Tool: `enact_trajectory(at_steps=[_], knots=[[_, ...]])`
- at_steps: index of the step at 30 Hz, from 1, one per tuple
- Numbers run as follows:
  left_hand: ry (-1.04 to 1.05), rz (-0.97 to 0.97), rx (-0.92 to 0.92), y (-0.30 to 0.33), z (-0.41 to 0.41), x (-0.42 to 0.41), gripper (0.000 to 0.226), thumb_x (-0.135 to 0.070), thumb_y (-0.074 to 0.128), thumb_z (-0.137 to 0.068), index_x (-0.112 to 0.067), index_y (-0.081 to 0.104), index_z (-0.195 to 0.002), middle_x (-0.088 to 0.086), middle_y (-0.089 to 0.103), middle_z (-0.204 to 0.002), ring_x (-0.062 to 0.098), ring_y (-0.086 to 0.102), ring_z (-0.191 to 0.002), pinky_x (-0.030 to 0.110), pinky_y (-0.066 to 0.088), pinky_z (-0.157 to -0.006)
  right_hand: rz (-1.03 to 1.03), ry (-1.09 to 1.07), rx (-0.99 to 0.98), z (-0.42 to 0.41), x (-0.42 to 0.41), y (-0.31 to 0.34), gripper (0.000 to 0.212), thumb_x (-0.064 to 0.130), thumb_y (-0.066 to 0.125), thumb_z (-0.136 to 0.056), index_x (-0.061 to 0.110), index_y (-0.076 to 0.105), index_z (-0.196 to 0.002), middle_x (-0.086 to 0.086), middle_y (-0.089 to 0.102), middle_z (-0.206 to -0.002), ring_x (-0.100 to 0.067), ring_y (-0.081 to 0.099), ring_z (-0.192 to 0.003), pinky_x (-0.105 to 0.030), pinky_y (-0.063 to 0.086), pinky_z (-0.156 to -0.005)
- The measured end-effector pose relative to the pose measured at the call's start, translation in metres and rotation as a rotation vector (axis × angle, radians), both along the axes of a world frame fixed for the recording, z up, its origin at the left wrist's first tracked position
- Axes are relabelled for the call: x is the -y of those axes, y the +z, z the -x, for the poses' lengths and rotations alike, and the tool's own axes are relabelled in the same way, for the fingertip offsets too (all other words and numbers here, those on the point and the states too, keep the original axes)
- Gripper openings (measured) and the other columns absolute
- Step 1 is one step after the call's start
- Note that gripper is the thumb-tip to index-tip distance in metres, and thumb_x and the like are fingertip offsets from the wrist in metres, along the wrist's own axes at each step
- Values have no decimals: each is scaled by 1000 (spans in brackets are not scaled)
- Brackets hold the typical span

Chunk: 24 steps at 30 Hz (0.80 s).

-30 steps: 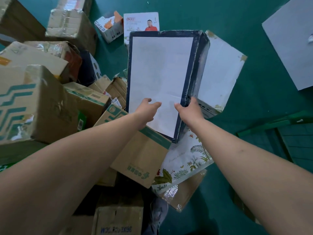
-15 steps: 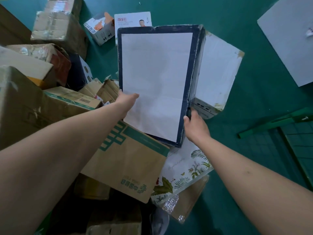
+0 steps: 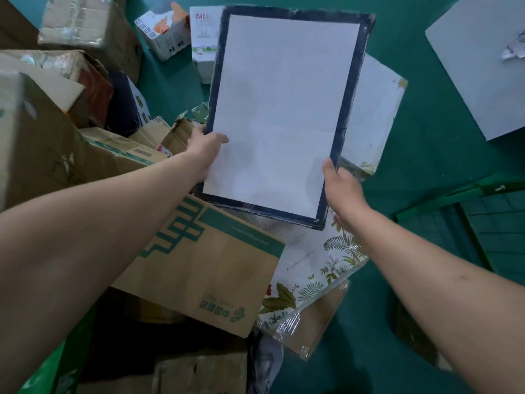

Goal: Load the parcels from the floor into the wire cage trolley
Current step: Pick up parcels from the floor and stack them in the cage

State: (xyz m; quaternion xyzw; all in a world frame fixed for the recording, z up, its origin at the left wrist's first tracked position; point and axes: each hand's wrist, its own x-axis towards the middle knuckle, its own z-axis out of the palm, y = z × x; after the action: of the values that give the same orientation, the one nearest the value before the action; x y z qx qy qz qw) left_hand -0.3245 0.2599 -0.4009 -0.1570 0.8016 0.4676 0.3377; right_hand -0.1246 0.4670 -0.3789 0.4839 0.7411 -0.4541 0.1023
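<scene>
Raised now: one parcel [image 3: 279,109], two hands.

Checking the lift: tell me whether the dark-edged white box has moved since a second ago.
Yes. The dark-edged white box has shifted left, now covering more of the white carton behind it.

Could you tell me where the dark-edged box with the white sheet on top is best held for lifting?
By its two long side edges near the close end, one hand from each side, as the left hand and right hand grip it now. The dark-edged box is broad and flat, so opposed grips should keep it level.
</scene>
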Motion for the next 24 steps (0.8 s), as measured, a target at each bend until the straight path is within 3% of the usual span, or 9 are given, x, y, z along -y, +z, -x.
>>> enact_trajectory(at_steps=[2,4,5,9,14,16,18,21,24], knots=[[-80,-7,-61,17,6,0,46,-29,65,-95,-20,48,-137,1,62,-115,18,59,-99,31,48,-81,12,-20,-68,-1,-6,22,76,79,32,-93,22,60,-135,6,62,-126,-21,57,-118,-38,45,-101],[-179,26,-93,53,7,4,31,-32,63,-97,-22,52,-124,-3,60,-99,12,54,-82,25,41,-67,33,-40,-138,-2,-8,53,66,74,38,-96,29,57,-141,16,58,-124,-13,53,-118,-31,40,-101],[-217,24,-100,70,8,6,31,-35,63,-96,-22,55,-123,-1,61,-100,14,54,-84,26,41,-68,54,-67,-176,-4,-9,69,63,71,42,-97,30,56,-143,19,57,-125,-11,53,-119,-30,39,-103],[-181,-8,26,127,11,22,50,-47,58,-77,-23,67,-120,5,72,-114,28,67,-105,45,50,-102,173,-140,-243,-14,-15,139,57,67,52,-95,33,56,-142,19,60,-131,-11,57,-123,-34,39,-113],[-179,-137,212,252,-29,33,35,-38,60,-89,-13,73,-110,8,78,-104,29,75,-89,36,56,-79,274,-137,-265,-48,-8,253,45,63,56,-94,32,61,-127,18,68,-114,-7,62,-111,-33,40,-105],[-268,-192,251,306,-46,46,32,-37,59,-92,-16,72,-112,7,76,-115,27,72,-95,34,54,-80,293,-165,-263,-72,6,314,64,74,63,-82,31,66,-130,12,70,-126,-17,62,-123,-42,39,-112],[-341,-252,301,348,-61,63,36,-40,59,-93,-16,71,-119,8,74,-123,28,70,-101,38,51,-93,313,-191,-279,-98,10,347,85,86,69,-64,36,64,-134,8,65,-138,-23,57,-132,-51,36,-116],[-450,-302,342,425,-92,103,42,-43,61,-96,-14,69,-125,10,74,-122,29,69,-108,41,49,-104,320,-249,-331,-143,70,433,58,68,53,-93,26,69,-128,-1,73,-124,-26,69,-115,-43,49,-102],[-537,-334,360,490,-123,151,48,-46,62,-97,-12,66,-130,12,73,-123,30,70,-109,43,51,-103,336,-305,-392,-187,133,488,52,59,43,-103,20,69,-126,-7,76,-117,-29,72,-107,-42,53,-94]])
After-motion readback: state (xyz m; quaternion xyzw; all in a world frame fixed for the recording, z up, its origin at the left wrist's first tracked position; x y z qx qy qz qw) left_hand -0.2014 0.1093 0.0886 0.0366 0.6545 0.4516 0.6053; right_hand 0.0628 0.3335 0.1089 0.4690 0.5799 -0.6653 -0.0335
